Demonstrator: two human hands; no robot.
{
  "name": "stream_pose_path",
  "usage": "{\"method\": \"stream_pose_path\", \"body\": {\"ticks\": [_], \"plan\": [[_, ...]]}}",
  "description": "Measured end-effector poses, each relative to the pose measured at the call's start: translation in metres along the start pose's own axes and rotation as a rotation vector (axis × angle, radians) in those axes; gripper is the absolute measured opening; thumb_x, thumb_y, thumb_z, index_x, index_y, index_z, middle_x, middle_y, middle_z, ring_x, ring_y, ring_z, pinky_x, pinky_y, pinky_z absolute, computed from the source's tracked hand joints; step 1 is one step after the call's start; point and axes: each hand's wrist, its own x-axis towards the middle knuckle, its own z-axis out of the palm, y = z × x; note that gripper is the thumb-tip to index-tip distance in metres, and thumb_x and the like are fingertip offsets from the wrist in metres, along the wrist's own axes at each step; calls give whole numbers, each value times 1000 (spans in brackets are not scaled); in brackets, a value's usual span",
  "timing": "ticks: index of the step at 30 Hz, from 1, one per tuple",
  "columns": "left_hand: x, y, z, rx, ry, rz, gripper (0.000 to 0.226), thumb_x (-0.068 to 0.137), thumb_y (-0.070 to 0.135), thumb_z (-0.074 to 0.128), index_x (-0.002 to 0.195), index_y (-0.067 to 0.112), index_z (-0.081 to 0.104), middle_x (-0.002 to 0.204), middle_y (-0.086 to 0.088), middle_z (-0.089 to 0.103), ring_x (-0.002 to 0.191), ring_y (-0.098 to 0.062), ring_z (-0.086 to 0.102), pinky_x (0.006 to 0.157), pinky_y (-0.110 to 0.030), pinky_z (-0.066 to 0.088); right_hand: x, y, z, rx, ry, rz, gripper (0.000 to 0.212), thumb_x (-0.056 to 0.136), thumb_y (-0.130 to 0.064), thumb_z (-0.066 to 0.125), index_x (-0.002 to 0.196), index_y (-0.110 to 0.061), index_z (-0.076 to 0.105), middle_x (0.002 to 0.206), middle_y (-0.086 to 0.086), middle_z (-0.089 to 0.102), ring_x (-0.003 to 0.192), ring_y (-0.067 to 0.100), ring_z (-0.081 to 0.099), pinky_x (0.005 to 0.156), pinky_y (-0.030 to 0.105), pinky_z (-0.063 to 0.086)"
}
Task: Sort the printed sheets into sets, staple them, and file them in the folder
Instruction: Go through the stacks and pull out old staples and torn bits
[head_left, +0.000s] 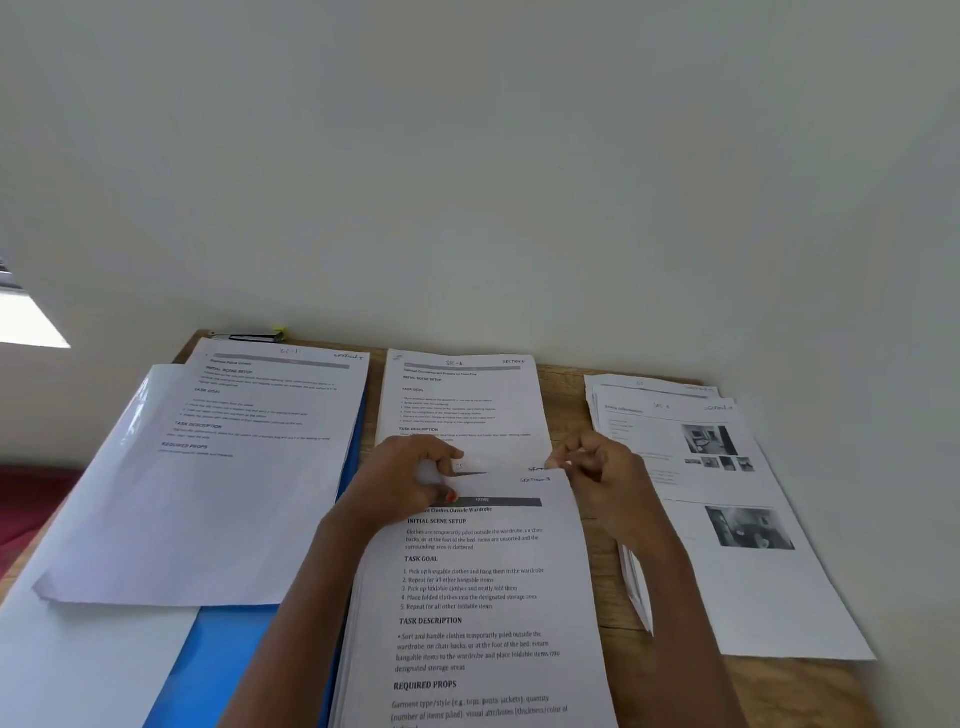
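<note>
A thick stack of printed sheets (483, 613) lies in front of me, its top page headed with text about clothes outside a wardrobe. My left hand (410, 480) grips the stack's top left corner, fingers curled over the edge. My right hand (597, 467) pinches the top right corner of the upper sheets. Behind the stack lies another printed set (462, 400). A set with photos (727, 519) lies on the right. On the left a printed sheet (239, 441) rests on the open blue folder (234, 654).
The wooden table (566, 384) stands against a white wall. A black stapler-like object (252, 336) lies at the table's far left edge. A clear plastic sleeve (78, 665) of the folder spreads at the lower left. Something red (21, 509) sits beyond the table's left side.
</note>
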Motion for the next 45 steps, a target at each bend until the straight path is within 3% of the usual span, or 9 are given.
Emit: {"method": "stream_pose_path", "body": {"ticks": [3,6,12,19,27,33,37,41,45], "plan": [[1,2,0,55,-2,6,32,75,17,82,96,29,61,119,10,63,115,-9,53,97,-25,42,-4,-6,0,-32,-21,-45,15,88,-10,66,93,-23,63,67,8,70,73,24,68,68,35,53],[1,4,1,59,-34,-54,55,75,21,81,111,38,43,123,12,63,109,-13,57,86,-25,48,-12,-13,-4,-68,-155,-87,19,86,-9,68,101,-20,64,45,-12,57,52,5,56,66,25,45],[0,2,-1,60,-43,-15,45,79,20,78,115,37,58,120,16,60,110,1,46,78,3,29,-18,-19,-2,-46,-256,-105,17,86,-7,67,95,-21,69,75,-14,72,80,6,69,74,25,52],[-1,-2,-1,-3,-33,-42,27,79,19,78,93,30,58,118,16,56,113,-2,43,97,-19,31,-11,-6,-7,89,-104,-54,20,89,1,59,94,-16,69,98,-6,74,94,15,70,79,38,58],[1,-7,0,-44,-33,-16,38,73,25,83,93,37,54,113,17,57,111,-4,49,94,-13,38,-17,-1,-3,40,-204,22,49,62,-72,68,93,-35,74,95,-8,73,87,14,70,72,29,59],[11,-7,-21,-83,-295,-127,108,35,87,65,123,25,61,117,16,56,107,-8,57,80,-16,49,-16,9,-4,53,-248,-65,14,80,-19,73,88,-30,77,102,-7,72,105,15,63,84,33,55],[31,2,-35,-197,-486,-335,59,61,82,58,95,36,73,123,1,64,97,-11,64,78,-16,49,-18,12,-4,168,-193,-51,36,69,-54,76,89,-24,77,109,-2,69,110,19,61,83,31,55],[39,-1,-40,-265,-504,-404,69,85,65,24,107,21,73,125,-3,65,109,-20,63,94,-24,49,-22,19,-4,297,-172,-58,30,73,-43,77,91,-19,75,130,-1,59,122,16,54,87,33,54],[38,-1,-43,-311,-520,-360,86,57,91,50,116,30,61,123,2,65,106,-16,65,87,-23,53,-31,20,-2,445,106,51,39,75,-35,74,109,-18,67,112,-9,69,106,17,65,77,25,55]]}}
